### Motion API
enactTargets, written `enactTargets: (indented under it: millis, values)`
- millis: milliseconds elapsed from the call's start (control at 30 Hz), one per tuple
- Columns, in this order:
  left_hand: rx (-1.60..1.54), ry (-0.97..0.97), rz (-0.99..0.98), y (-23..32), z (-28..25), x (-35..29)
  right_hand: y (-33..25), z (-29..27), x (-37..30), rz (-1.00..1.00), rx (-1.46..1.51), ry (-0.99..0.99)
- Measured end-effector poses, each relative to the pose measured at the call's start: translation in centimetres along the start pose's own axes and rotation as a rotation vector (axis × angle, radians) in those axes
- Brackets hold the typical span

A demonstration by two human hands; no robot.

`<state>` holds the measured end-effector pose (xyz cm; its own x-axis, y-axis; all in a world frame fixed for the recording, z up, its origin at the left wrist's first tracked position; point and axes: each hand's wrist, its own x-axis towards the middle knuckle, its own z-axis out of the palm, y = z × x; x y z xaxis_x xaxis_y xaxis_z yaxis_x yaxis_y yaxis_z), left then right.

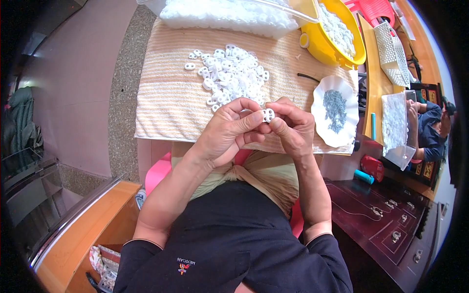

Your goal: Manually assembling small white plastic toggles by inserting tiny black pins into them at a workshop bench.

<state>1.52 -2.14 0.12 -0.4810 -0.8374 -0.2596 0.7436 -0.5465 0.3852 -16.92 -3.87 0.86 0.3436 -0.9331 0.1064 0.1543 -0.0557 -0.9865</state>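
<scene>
Mid-frame, left fingers [250, 121] and right fingers [289, 112] pinch a holed white piece [268, 115] near a striped towel's lower edge [168, 134].

Striped towel [166, 88] beneath heaped white pieces [232, 73], bin [281, 30], tub [321, 45], dish [320, 105] (fluted)

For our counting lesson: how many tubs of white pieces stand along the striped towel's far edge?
2: the clear tub, cut off at the top, and the yellow tub to its right. Others may be hidden.

Dark navy short-sleeved shirt [220, 219] with a small multicoloured chest emblem [184, 267] and khaki trousers [273, 181]
</scene>
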Motion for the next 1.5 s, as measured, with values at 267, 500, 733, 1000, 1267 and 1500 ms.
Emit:
enactTargets:
  millis: [267,500,733,1000,1267,1500]
  values:
    - [0.029,-0.035,0.024,-0.2,0.0,-0.1,-0.8,0.4,0.0,0.005,-0.014,-0.006]
    - [0.012,-0.027,0.031,-0.5,0.2,-0.2,-0.6,0.2,0.1,-0.110,-0.139,-0.040]
    - [0.022,-0.014,0.046,-0.8,0.3,-0.2,-0.9,0.3,0.2,-0.119,-0.202,-0.054]
    - [0.042,-0.019,0.035,-0.3,0.3,0.0,-1.3,0.7,0.2,-0.003,-0.047,-0.054]
    - [0.086,-0.002,0.020,-0.4,0.7,-0.4,-2.9,-0.6,0.3,0.206,-0.014,-0.102]
    - [0.093,0.065,0.061,-0.6,0.5,-0.4,-8.9,-4.6,6.6,-0.153,-0.619,0.530]
